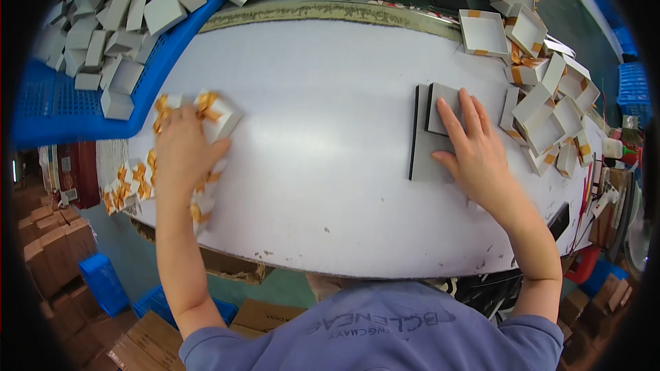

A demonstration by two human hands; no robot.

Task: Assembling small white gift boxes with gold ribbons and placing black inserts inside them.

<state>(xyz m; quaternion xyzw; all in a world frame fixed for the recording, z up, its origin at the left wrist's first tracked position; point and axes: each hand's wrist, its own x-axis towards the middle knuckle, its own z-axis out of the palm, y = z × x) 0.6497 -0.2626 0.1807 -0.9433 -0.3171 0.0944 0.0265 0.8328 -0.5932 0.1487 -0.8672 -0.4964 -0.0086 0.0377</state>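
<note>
My left hand (184, 145) reaches into a group of small white boxes with gold ribbon bows at the left of the table, thumb spread away from the fingers. A bowed white box (223, 118) lies beside its index finger and thumb. Some fingertips are blurred among the boxes. Further bowed boxes (141, 182) stand by the left edge. On the right, my right hand (474, 148) lies with fingers stretched over a small grey pad with a black edge (437, 99). That pad rests on a larger grey, black-edged pad (423, 154), partly hidden under the hand.
A blue crate (155, 72) heaped with white boxes (113, 14) stands at the far left. Open white box parts with gold ribbon (546, 120) are piled on the right. The white table (309, 185) curves toward me; cartons (58, 254) sit on the floor at left.
</note>
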